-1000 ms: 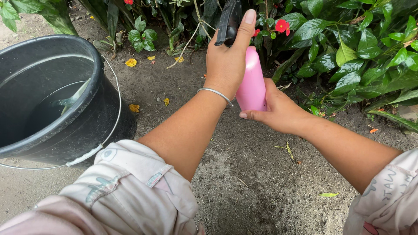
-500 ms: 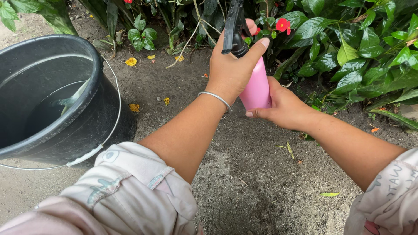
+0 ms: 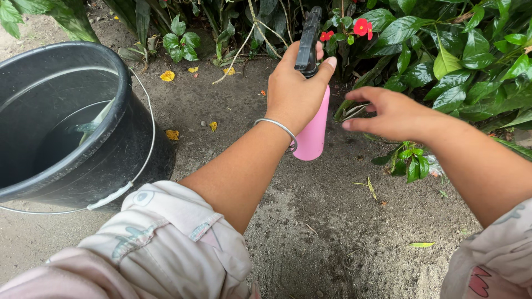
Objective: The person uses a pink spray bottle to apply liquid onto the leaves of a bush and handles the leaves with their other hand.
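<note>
My left hand (image 3: 293,88) grips a pink spray bottle (image 3: 313,130) by its neck, just under the black trigger head (image 3: 308,41). The bottle hangs upright above the bare soil, its nozzle toward the plants at the top. My right hand (image 3: 390,113) hovers to the right of the bottle with fingers spread, touching nothing. A silver bangle (image 3: 277,130) circles my left wrist.
A large black bucket (image 3: 119,113) with water and a wire handle stands at the left. Green leafy plants (image 3: 465,61) with red flowers (image 3: 360,26) line the top and right. Yellow fallen petals (image 3: 167,76) dot the sandy ground (image 3: 332,232).
My right hand let go of the bottle's base and moved off to the right, fingers opening. My left hand now carries the bottle alone, turned more upright.
</note>
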